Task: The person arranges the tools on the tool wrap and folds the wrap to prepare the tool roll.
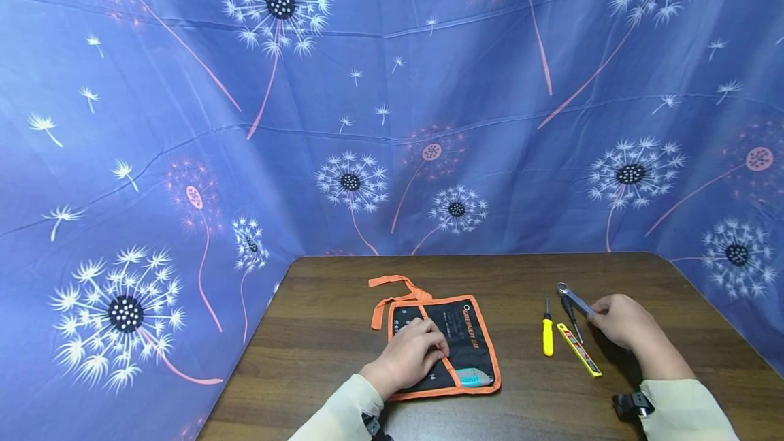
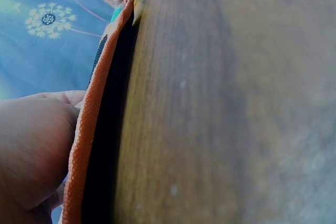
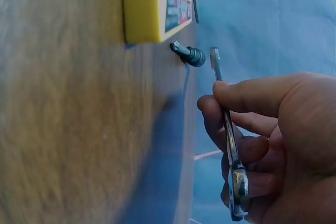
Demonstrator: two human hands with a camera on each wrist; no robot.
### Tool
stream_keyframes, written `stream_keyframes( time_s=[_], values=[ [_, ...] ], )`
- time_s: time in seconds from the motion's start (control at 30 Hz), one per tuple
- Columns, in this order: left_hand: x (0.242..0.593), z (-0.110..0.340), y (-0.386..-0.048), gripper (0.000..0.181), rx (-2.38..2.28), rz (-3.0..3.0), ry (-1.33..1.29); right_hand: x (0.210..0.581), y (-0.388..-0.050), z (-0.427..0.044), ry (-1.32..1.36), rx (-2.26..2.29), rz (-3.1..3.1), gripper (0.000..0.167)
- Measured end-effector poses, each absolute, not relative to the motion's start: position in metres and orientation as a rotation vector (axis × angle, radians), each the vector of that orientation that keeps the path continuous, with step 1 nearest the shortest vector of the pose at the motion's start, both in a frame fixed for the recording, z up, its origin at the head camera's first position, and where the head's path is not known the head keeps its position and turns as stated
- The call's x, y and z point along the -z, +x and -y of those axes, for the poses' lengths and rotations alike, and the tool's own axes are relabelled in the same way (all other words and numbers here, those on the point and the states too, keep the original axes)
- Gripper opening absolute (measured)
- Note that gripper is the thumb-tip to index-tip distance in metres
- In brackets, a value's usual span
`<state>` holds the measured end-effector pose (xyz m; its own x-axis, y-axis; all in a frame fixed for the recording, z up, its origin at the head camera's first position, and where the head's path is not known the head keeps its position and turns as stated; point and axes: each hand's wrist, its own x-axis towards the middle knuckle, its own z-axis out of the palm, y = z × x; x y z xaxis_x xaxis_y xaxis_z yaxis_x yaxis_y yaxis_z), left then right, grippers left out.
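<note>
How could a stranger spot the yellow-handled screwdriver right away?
On the brown wooden table, find the black pouch edged in orange. Going right from it, the first tool you meet is the yellow-handled screwdriver. Unlike the boxy yellow bar beside it, it has a rounded handle and a thin dark shaft.

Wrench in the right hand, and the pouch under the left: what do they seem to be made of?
Wrench: probably metal, polished; bright highlights run along its shaft.
Pouch: seemingly black fabric, matte. Its orange edging looks like woven webbing, with a ribbed texture; the exact fibre can't be told.
</note>
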<state>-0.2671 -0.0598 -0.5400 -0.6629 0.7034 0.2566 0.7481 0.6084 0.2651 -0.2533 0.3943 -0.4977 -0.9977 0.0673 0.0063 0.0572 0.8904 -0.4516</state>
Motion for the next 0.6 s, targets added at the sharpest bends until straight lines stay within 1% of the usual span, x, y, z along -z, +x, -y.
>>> stream_keyframes(
  time_s=[0.1,0.6],
  values=[
    [0.540,0.060,-0.267,0.009,0.540,2.710,-1.221,0.498,-0.256,-0.392,-0.105,-0.717,3.028,0.020],
    [0.541,0.059,-0.268,0.007,0.536,2.715,-1.213,0.499,-0.258,-0.381,-0.078,-0.765,2.936,0.020]
  ],
)
